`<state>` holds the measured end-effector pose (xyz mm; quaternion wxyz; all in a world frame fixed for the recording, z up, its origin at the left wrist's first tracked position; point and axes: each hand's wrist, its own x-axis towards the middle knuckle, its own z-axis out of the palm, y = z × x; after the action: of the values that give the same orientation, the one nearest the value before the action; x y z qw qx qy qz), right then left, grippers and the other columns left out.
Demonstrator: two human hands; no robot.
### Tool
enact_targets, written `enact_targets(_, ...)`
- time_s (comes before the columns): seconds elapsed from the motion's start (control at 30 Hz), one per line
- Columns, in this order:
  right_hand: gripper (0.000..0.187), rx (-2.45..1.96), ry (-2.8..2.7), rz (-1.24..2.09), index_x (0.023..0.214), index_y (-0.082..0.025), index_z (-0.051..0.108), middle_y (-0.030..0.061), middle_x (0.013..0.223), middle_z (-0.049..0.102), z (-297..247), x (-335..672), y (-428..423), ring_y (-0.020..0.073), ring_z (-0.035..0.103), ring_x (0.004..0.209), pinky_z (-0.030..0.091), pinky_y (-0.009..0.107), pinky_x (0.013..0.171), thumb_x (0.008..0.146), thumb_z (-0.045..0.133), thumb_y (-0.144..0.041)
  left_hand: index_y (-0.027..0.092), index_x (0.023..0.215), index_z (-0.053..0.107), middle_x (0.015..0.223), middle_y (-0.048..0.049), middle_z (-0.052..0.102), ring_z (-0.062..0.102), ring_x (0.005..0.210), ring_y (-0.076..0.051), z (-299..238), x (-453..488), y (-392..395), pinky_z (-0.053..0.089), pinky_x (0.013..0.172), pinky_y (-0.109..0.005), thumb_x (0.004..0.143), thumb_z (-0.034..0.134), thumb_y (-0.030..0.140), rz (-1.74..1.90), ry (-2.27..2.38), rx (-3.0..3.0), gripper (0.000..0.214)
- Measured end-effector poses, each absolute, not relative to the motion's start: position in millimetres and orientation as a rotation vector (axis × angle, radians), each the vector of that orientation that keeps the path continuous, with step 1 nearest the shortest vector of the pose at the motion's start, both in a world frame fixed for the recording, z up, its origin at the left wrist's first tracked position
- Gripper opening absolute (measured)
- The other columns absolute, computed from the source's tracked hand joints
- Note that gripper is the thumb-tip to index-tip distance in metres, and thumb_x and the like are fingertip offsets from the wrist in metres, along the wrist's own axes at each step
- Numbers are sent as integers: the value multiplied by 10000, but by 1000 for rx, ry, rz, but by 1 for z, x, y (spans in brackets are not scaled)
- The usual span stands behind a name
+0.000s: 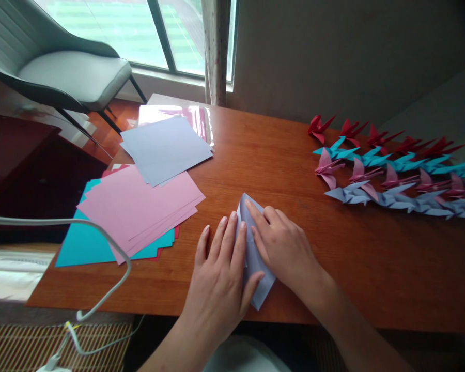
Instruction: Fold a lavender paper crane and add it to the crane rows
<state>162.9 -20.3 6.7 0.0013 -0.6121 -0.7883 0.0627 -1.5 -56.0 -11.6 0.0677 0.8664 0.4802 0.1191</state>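
Pressed folded, pointed lilac-grey paper (pixel 254 260) onto brown wooden bench (pixel 263 155) with spread left hand (pixel 219 274) and unclenched right hand (pixel 284 245).

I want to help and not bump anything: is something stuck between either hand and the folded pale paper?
No, nothing visible: the left hand and right hand both touch the folded pale paper. The loose sheets and paper birds lie apart from it, on either side.

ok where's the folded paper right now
In the head view, the folded paper lies low centre on the table, under the left hand and right hand.
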Motion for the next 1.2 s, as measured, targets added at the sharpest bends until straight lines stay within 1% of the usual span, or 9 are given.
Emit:
enact_targets(0.13,540,-1964,-2521,246,1546,-256,332,88,1074,630,12,161,-16,225,613,951,527,319,751,1011,405,-253,89,1543,322,1635,-149,232,240,1512,-311,-11,-2,-56,91,1239,-516,954,466,536,331,1415,2635,753)
enact_targets(0.2,543,-1991,-2531,259,1546,-264,331,88,1079,629,15,160,-13,225,617,958,526,310,740,1008,406,-249,101,1542,331,1636,-138,233,234,1514,-311,-11,-1,-57,76,1241,-520,952,462,555,326,1415,2624,756)
enact_targets(0.33,539,-2034,-2537,276,1537,-241,344,92,1098,629,17,157,-10,224,624,964,528,302,724,1002,410,-241,115,1539,343,1637,-131,233,232,1515,-309,-11,0,-58,66,1243,-529,945,458,588,332,1424,2603,768)
enact_targets(0.5,557,-2073,-2524,282,1545,-249,316,89,1120,642,17,155,-7,212,640,948,522,285,693,998,422,-239,116,1541,340,1632,-135,253,242,1512,-308,-12,0,-57,80,1242,-541,947,454,589,323,1415,2615,767)
enact_targets(0.73,571,-2098,-2533,287,1545,-237,311,89,1124,651,17,154,-3,222,654,965,533,299,676,989,440,-249,113,1536,350,1627,-140,267,259,1506,-309,-12,0,-57,85,1242,-543,949,457,577,329,1409,2628,756)
enact_targets(0.9,538,-2104,-2536,272,1536,-221,336,93,1105,650,19,153,-4,218,650,956,531,290,670,1004,402,-255,68,1526,351,1617,-153,291,283,1497,-301,-12,-3,-55,68,1246,-517,964,446,531,323,1384,2671,735)
enact_targets(1.03,531,-2106,-2542,278,1535,-208,341,99,1117,643,18,153,-4,213,639,955,531,287,682,1008,385,-253,56,1502,394,1598,-165,335,314,1482,-308,-12,-4,-53,75,1246,-508,968,431,532,348,1385,2690,716)
enact_targets(1.2,562,-2096,-2529,321,1555,-203,296,106,1144,631,17,155,-6,213,624,981,533,289,714,1003,396,-246,63,1487,424,1602,-152,327,313,1482,-300,-10,-2,-53,40,1248,-502,977,407,530,316,1378,2685,691)
